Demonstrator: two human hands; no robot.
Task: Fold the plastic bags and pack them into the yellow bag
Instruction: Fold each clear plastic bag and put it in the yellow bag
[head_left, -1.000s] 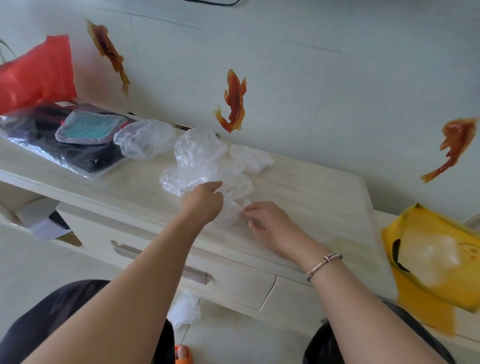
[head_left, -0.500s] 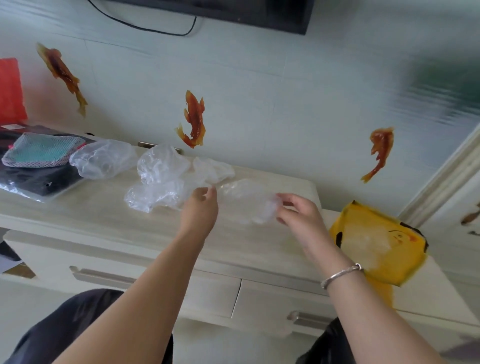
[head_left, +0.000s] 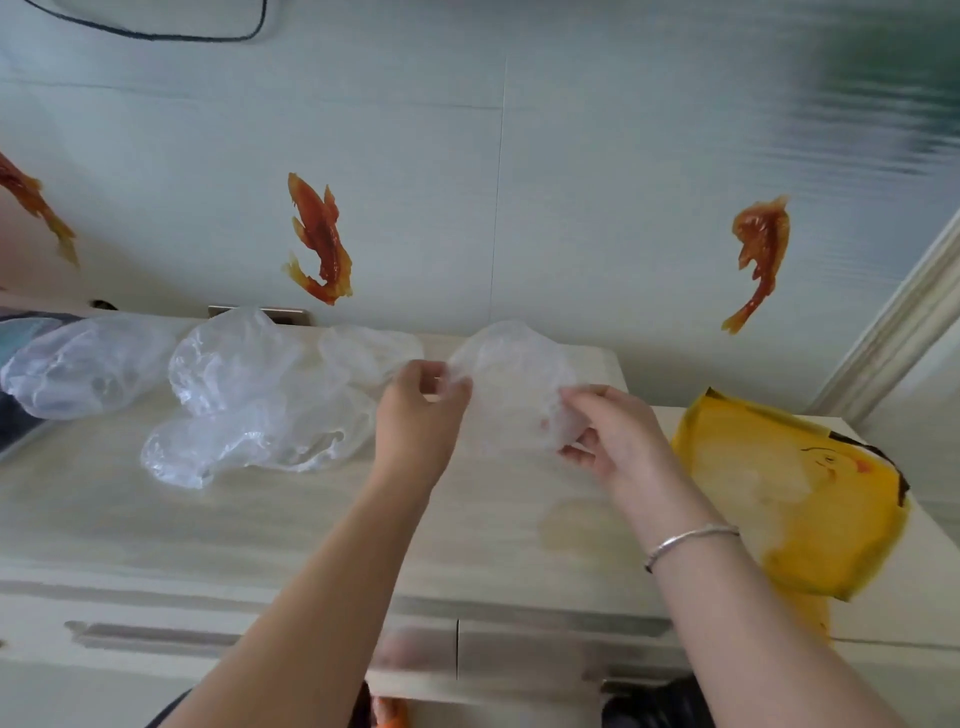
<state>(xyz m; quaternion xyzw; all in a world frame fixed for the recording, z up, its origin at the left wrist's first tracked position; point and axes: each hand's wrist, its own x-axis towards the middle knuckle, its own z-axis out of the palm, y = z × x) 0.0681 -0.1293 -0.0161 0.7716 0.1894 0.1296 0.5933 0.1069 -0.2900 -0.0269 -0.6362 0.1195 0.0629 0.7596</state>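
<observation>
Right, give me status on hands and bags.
Left hand and right hand both pinch one clear bag, held above the cabinet top. Unfolded bags wait left. Yellow bag lies right, path unobstructed.

No words, brands or numbers can be read anywhere; the yellow bag (head_left: 810, 499) on the right shows only a printed cartoon face.

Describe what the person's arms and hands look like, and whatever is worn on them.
Both forearms are bare, with no sleeves in view. The left hand wears nothing visible. The right hand has a thin silver bracelet round its wrist. No gloves or rings show.
</observation>
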